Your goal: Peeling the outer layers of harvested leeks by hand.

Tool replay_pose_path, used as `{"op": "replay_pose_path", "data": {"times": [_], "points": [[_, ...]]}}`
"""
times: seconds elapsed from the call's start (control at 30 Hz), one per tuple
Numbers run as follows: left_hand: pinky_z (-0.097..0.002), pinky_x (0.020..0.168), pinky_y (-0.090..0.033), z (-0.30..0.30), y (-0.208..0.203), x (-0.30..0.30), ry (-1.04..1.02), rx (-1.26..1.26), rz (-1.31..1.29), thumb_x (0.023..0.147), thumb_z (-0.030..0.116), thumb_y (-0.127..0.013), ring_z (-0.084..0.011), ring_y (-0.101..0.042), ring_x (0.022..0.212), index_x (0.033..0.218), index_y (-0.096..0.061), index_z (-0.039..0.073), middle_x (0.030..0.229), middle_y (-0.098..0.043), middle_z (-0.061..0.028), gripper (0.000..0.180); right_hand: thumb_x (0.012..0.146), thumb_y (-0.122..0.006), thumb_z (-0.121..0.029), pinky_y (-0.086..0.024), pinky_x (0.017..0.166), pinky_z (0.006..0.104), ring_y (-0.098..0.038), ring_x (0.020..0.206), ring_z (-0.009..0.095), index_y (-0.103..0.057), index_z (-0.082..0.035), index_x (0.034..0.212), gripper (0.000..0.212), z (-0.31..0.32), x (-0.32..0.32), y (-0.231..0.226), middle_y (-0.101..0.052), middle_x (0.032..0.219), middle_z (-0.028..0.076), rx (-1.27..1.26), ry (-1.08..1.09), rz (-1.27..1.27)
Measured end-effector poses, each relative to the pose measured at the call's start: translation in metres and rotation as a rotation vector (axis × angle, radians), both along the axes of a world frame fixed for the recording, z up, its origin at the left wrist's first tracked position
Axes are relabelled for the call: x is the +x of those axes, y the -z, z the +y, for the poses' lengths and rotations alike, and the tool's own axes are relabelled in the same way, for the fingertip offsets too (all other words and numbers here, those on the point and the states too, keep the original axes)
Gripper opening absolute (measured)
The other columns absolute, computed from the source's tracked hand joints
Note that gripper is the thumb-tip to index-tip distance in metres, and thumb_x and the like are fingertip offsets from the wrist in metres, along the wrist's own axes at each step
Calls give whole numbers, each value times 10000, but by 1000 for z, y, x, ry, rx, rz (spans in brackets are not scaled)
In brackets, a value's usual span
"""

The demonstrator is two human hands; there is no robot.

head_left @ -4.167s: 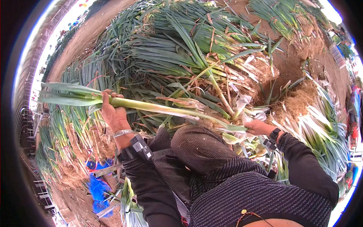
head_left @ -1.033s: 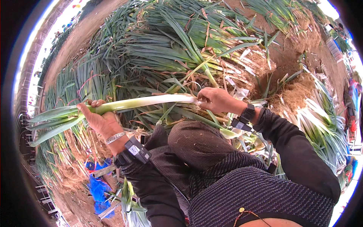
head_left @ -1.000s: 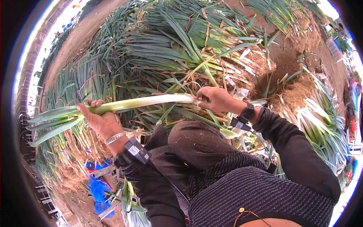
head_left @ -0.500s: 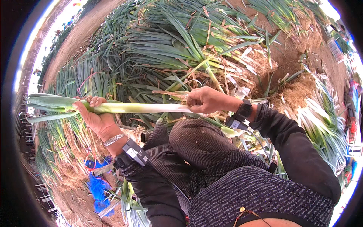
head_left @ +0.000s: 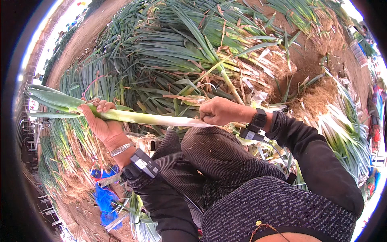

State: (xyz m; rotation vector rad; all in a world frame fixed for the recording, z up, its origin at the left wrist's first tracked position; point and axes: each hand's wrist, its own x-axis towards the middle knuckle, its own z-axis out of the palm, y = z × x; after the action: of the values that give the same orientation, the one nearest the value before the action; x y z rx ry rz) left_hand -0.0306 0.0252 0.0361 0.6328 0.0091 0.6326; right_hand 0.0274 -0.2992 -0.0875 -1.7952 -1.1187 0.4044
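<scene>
A long green onion (head_left: 157, 119) lies across in front of my knees, green leaves to the left and white end to the right. My left hand (head_left: 102, 121) is wrapped round it where the white shaft turns green, and its cut leaves stick out past the fingers. My right hand (head_left: 221, 111) is closed in a fist just above the white end, touching or very near it. Whatever its curled fingers pinch is hidden. The tip of the white end shows below that fist, over my knee.
A big heap of green onions (head_left: 169, 52) lies beyond my hands, roots toward the right. More bundles (head_left: 342, 137) rest at the right, and others (head_left: 70, 157) at the left. Blue plastic (head_left: 105, 203) and a dry strip of leaf (head_left: 185, 99) lie nearby.
The white end of the green onion has dipped slightly and its leaves have risen. My right hand now sits above the white end, which shows beneath the fist. My left hand keeps its hold.
</scene>
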Motion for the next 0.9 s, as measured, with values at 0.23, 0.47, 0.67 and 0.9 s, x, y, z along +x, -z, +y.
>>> {"op": "replay_pose_path", "data": {"times": [0.23,0.47,0.67,0.9], "points": [[-240,597,-424,-2,-2,0,173,-26,-87,869,265,-688,-104,-450,662,1314,-464,90,848,-455,-45,529,804,-683,-121,-465,598,345,-605,638,234,-638,-40,812,93,9,1,-30,-607,689,106,90,-58,148],[-241,594,-415,-3,-6,0,273,-45,-142,871,257,-684,-108,-425,659,1326,-464,80,854,-438,-46,536,795,-669,-115,-469,608,372,-611,669,270,-631,-45,801,80,14,6,-27,-610,729,121,78,-122,20],[-234,587,-408,-5,-8,-2,300,-41,-150,863,254,-693,-101,-426,656,1319,-476,77,838,-445,-38,535,775,-630,-76,-470,618,399,-602,692,321,-589,-43,766,53,17,-2,-26,-584,705,107,55,-55,-193],[-218,572,-405,-9,-12,-6,371,9,-235,840,241,-716,-83,-430,641,1364,-445,56,820,-448,-25,618,768,-600,-123,-480,646,430,-610,721,357,-594,-42,760,82,16,-1,-22,-595,723,140,12,-13,-150]]}}
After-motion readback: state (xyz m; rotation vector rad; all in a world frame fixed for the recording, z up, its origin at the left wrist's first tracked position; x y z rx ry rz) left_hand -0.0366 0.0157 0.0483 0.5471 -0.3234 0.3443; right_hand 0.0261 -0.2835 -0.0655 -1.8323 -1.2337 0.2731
